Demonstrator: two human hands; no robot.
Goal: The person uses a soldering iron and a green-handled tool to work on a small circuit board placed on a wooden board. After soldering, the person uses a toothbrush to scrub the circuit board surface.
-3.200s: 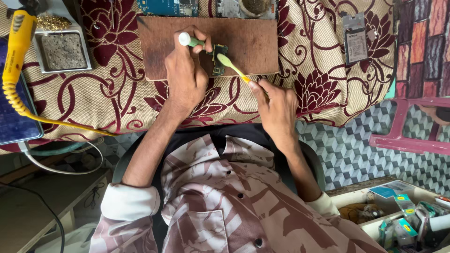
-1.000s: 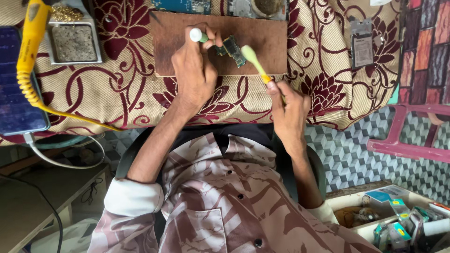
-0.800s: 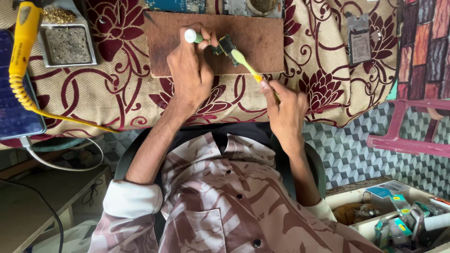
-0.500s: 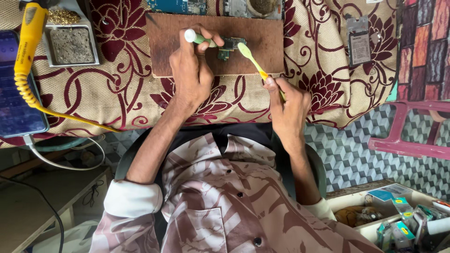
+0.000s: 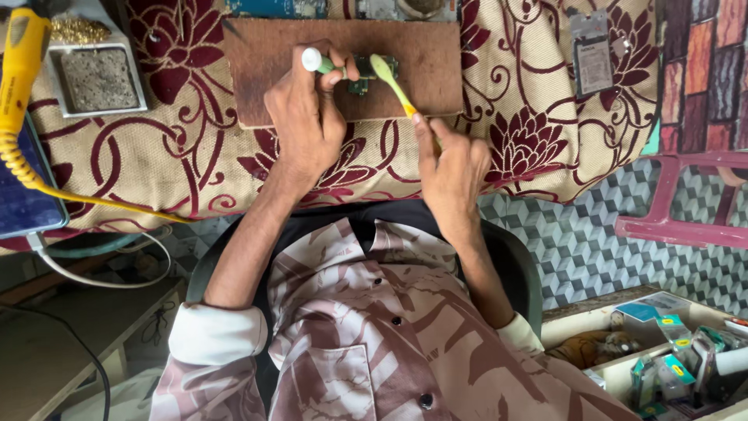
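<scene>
A floral cloth (image 5: 156, 164) covers the table under both hands. On it, beneath the fingertips, lies a brown board (image 5: 421, 86). The left hand (image 5: 304, 125) grips a green-and-white tool (image 5: 318, 62) and pins a small circuit board (image 5: 362, 74) to the brown board. The right hand (image 5: 452, 168) holds a yellow toothbrush (image 5: 393, 82), bristles on the circuit board.

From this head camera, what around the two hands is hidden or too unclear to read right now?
- Small circuit board, head view: mostly covered by the left hand and the toothbrush head.
- Green-and-white tool: tip hidden under the fingers.
- Right hand hides the toothbrush handle's end.
- Boards at the top edge: cut off.
</scene>
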